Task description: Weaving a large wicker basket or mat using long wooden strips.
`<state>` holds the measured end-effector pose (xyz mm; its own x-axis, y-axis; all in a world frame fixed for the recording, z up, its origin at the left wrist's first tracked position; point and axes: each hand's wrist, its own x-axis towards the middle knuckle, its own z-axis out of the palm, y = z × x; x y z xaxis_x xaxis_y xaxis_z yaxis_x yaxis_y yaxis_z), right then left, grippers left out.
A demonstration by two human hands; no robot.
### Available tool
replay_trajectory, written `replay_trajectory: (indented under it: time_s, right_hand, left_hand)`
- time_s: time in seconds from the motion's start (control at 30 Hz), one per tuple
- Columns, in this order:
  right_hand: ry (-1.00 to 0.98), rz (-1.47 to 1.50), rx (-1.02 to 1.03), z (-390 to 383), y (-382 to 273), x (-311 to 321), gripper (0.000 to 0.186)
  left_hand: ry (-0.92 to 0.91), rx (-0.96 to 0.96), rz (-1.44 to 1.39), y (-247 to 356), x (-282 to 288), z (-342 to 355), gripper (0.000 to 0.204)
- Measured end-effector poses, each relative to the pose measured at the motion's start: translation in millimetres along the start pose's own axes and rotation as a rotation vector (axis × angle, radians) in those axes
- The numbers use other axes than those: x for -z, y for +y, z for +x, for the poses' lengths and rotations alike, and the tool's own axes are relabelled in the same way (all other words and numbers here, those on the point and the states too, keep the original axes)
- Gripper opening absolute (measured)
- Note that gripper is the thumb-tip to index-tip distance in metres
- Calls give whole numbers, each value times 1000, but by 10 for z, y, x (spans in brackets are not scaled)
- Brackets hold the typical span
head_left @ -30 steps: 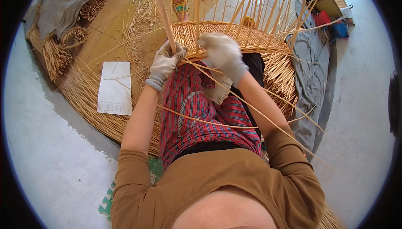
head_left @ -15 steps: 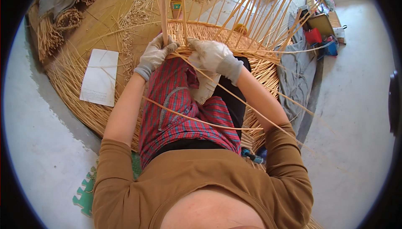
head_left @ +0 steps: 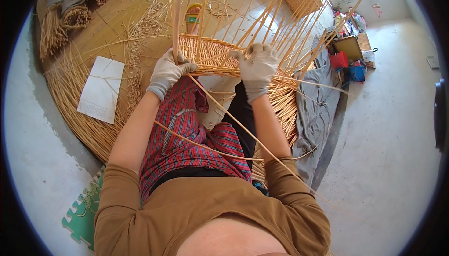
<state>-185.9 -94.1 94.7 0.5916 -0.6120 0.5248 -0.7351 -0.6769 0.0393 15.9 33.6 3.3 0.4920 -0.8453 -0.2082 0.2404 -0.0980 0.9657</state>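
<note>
A woven wicker panel [head_left: 210,50] lies in front of me, tall thin rods [head_left: 269,22] rising from its edge. My left hand [head_left: 172,72], in a pale work glove, closes on its near left corner, by a thick upright stick [head_left: 177,12]. The gloved right hand [head_left: 258,66] is at the near edge farther right, fingers curled and thumb pointing left; what they grip is hidden. From the left hand's fingertips a long loose rod [head_left: 245,127] slants down to the right, across my right forearm. Red plaid cloth [head_left: 175,125] covers part of my lap.
Many loose rods [head_left: 79,111] lie left, with a white sheet [head_left: 100,90] on them. Rod bundles [head_left: 54,36] stand at far left. Grey cloth [head_left: 318,111] lies right, near a red item [head_left: 339,60] and a blue one [head_left: 358,72]. A yellow slipper [head_left: 193,15] shows beyond the panel.
My right hand has moved right along the panel's edge, away from the left hand, and turned more upright. The left hand keeps its hold at the corner. The whole view has shifted slightly.
</note>
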Motion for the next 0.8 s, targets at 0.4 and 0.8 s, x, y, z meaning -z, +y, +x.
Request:
replay_trajectory:
  time_s: [0.4,0.8]
  right_hand:
    - [-185,545,155,919,-523,-57,57]
    - [29,306,-14,-253,-140,-452,48]
  left_hand:
    - [329,75,253,-71,-160,68,48]
    - [278,98,417,67,145,322,57]
